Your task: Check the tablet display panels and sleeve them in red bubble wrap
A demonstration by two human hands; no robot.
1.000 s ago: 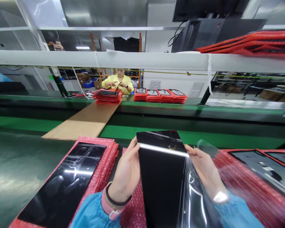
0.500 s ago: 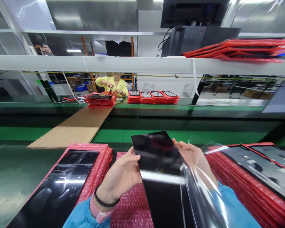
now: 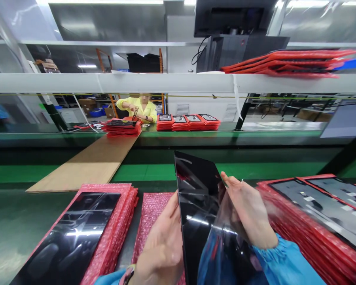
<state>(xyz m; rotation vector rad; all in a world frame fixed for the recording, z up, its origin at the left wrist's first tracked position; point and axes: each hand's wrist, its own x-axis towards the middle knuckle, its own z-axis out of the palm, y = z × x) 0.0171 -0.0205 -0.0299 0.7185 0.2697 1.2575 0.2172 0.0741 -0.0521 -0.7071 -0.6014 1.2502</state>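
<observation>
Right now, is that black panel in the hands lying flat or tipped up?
Tipped up. The panel stands on edge between the left hand and right hand, its glossy face turned right, above the pink wrap.

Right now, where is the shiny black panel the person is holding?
In the head view the black glass panel stands low in the middle, tilted on edge between the left hand and right hand, above the pink bubble wrap.

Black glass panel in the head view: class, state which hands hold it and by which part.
Both. The left hand grips the black glass panel by its left long edge; the right hand holds its right edge.
</observation>
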